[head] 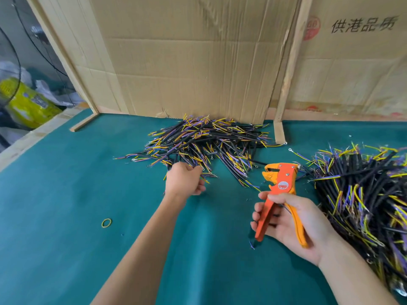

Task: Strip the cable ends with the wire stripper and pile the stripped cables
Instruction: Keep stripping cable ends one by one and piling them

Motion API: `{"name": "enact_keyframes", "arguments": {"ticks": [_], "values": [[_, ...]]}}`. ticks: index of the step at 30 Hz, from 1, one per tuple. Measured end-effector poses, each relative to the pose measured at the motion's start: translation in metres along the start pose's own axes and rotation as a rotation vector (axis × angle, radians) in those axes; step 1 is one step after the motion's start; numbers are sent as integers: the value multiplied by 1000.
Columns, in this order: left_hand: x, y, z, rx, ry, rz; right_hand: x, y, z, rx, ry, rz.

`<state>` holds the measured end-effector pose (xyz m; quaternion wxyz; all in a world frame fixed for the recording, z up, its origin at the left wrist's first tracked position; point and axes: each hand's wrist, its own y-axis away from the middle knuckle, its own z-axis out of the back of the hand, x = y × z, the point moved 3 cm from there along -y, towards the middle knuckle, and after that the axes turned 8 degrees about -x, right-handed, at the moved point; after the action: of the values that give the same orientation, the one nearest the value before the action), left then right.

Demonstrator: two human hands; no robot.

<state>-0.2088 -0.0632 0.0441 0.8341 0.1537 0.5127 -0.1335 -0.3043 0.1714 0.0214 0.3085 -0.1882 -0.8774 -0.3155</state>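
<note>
The left hand (184, 181) curls its fingers at the near edge of the cable pile (204, 142), seemingly pinching one. The right hand (293, 225) grips the wire stripper (278, 194) by its handles. These short cables look light and springy; best held mid-sheath.

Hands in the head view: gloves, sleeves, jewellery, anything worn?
Nothing worn that shows. The left hand and right hand are both bare, with no gloves, rings or tape. Both forearms are uncovered to the bottom edge of the picture: no sleeve, watch or wristband in view. Fingernails are short and unpainted.
</note>
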Motion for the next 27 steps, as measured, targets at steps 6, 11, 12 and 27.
{"name": "enact_keyframes", "arguments": {"ticks": [6,11,12,27], "values": [[20,86,-25,180,94,-213,2,4,3,134,145,31],[31,133,-29,96,-43,-527,13,12,-3,294,89,183],[33,135,-28,73,-35,-546,16,13,-4,304,88,219],[46,132,-20,-76,86,-500,37,19,7,311,-48,340]]}}
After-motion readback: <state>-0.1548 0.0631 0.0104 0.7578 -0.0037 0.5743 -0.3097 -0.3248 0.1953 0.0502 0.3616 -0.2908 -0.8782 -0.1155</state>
